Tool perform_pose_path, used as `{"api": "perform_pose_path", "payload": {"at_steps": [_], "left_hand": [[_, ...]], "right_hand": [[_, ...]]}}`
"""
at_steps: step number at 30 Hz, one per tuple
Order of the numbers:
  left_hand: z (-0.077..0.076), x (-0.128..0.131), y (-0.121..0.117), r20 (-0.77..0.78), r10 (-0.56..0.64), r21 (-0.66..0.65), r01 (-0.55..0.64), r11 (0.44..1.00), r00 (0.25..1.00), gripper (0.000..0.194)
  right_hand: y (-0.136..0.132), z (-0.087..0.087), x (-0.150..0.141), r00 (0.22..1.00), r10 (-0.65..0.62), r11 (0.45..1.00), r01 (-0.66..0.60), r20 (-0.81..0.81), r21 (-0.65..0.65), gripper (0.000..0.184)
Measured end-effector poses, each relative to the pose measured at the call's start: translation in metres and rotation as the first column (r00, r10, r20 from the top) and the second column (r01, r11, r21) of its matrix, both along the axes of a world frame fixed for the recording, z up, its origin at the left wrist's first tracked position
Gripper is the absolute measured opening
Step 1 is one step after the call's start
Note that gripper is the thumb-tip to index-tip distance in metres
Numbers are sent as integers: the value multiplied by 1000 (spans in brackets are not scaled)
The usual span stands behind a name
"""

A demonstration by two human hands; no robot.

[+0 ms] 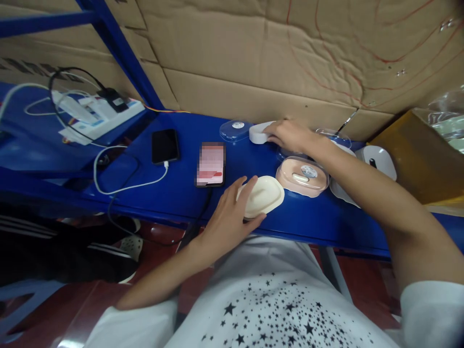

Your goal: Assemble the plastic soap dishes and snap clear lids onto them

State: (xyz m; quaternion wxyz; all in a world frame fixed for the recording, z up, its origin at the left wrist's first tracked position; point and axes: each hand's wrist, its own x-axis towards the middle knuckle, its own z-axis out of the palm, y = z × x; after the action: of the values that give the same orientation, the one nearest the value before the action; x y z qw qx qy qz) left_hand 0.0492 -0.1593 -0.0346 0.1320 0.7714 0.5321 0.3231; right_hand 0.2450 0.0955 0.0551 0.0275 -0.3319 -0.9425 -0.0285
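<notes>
My left hand [232, 212] grips a cream oval tray [266, 193] at the near edge of the blue shelf [181, 193], fingers curled round its left side. My right hand [288, 135] reaches across to the back of the shelf and closes on a white curved piece [258, 133]. Between the hands sits a pink oval box with a clear lid [302, 176]. A clear lid with a round label [235, 130] lies left of the white piece.
Two phones lie on the shelf, a black one [165, 146] on a white cable and one with a lit screen [210, 164]. A white power strip [97, 113] sits far left. White trays [379, 159] and a cardboard box [416, 154] stand right. Cardboard lines the back wall.
</notes>
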Motion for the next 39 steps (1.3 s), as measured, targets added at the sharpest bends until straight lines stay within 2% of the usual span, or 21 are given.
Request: {"api": "perform_pose_path", "payload": {"at_steps": [2,5,9,12,15,17,21,25,27,30,33,35,37,39], "left_hand": [[-2,-4,-1,62,4,1,-4,1000,998,99],[-8,-10,-3,139,20,30,-25,999,990,116],[-16,-16,-6,199,16,41,-25,999,980,125],[-15,-18,-6,158,-44,33,39,999,987,122],[-9,-20,-6,88,-103,-32,106,994,991,114],[-6,-22,-6,62,-129,-72,134,988,990,106],[-3,-25,-4,48,-166,-101,170,980,985,97],[-4,-25,-2,53,-136,-80,140,987,989,87],[-4,-24,-2,62,-121,-76,125,989,991,84],[-4,-24,-1,71,-121,-96,128,987,990,84],[-1,-24,-1,76,-139,-130,148,980,987,85],[3,-25,0,71,-165,-143,174,974,984,85],[6,-26,0,62,-194,-153,202,967,979,87],[8,-28,0,57,-215,-161,221,962,975,89]], "right_hand": [[-32,4,6,999,42,998,-41,-22,54,39],[-93,3,23,987,142,979,-130,-71,159,42],[-164,-15,42,958,279,936,-256,-67,241,48],[-190,-33,43,916,391,892,-354,-86,281,43],[-197,-47,35,865,489,847,-438,-117,299,31],[-198,-53,31,850,511,839,-461,-127,289,28],[-193,-60,30,846,511,852,-476,-151,218,32],[-186,-65,32,876,423,906,-411,-232,101,31],[-183,-62,32,884,380,922,-386,-272,35,33],[-170,-43,29,878,369,901,-418,-304,-114,41],[-130,-19,14,908,299,921,-355,-295,-159,45],[-86,-11,-6,935,261,958,-281,-239,-52,47],[-36,-13,-31,956,264,964,-266,-126,-2,51],[9,-20,-53,979,205,979,-205,-4,-19,66]]}}
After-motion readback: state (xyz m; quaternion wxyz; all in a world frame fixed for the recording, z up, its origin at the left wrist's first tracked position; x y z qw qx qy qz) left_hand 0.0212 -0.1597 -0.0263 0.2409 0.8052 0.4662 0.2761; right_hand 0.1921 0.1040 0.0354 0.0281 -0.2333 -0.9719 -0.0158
